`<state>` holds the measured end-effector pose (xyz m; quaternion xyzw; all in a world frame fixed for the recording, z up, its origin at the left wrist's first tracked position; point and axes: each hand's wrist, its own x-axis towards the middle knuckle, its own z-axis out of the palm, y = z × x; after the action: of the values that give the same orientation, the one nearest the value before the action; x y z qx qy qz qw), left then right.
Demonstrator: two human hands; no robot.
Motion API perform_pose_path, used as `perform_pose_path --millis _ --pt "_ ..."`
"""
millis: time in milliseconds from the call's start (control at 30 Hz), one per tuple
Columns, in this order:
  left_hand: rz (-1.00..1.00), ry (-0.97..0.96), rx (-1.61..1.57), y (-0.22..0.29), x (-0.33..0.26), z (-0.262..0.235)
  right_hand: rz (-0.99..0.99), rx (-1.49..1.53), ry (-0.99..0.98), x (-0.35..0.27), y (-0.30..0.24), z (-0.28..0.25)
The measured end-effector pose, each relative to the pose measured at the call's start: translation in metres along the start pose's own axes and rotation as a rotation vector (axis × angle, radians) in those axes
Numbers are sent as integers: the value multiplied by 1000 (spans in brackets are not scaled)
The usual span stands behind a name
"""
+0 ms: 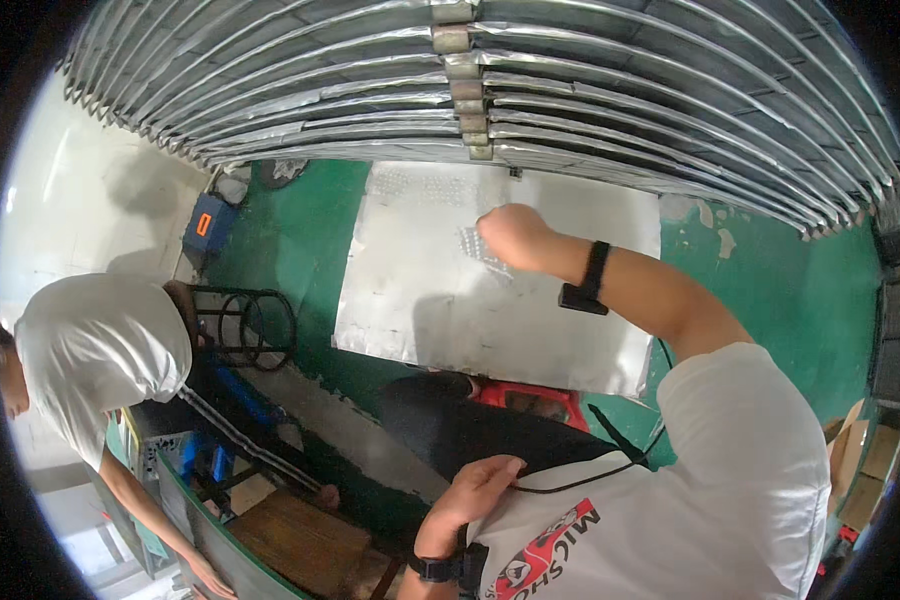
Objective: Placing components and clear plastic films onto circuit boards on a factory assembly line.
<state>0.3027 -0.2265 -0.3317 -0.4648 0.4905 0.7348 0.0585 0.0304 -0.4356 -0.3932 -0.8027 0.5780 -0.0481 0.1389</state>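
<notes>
My right hand (510, 235) reaches forward, curled into a fist, and rests on a large flat sheet of shiny metal (420, 300) lying on the green floor. A small dimpled patch (480, 250) of the sheet shows just below the knuckles. Nothing can be seen inside the fist. A black band (592, 275) sits on that forearm. My left hand (480, 485) lies near my waist with fingers loosely apart, next to a thin black cable (570, 482) that runs across my white shirt. It holds nothing, and a black watch (432, 568) is on its wrist.
A stack of long ribbed metal strips (450, 90) spans the top. A co-worker in a white shirt (100, 350) bends at the left over a green-edged panel (185, 510). Nearby are a blue box (208, 222), a black wire ring frame (255, 325), a red item (530, 400), a wooden board (300, 540) and cardboard boxes (860, 460).
</notes>
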Motion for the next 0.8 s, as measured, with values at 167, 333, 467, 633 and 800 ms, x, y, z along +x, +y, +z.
perform_pose_path --millis 167,333,467,633,800 --pt "-24 -12 95 5 27 0 312 78 324 -68 67 -7" --pt "-16 -95 244 8 43 4 923 580 622 -198 136 57" --pt "-70 -98 242 19 38 5 1235 1238 971 -259 169 201" --pt "-286 -85 158 21 33 7 1591 1388 1137 -264 160 314" --pt "-286 -41 117 12 33 6 1435 1725 1335 -290 180 346"
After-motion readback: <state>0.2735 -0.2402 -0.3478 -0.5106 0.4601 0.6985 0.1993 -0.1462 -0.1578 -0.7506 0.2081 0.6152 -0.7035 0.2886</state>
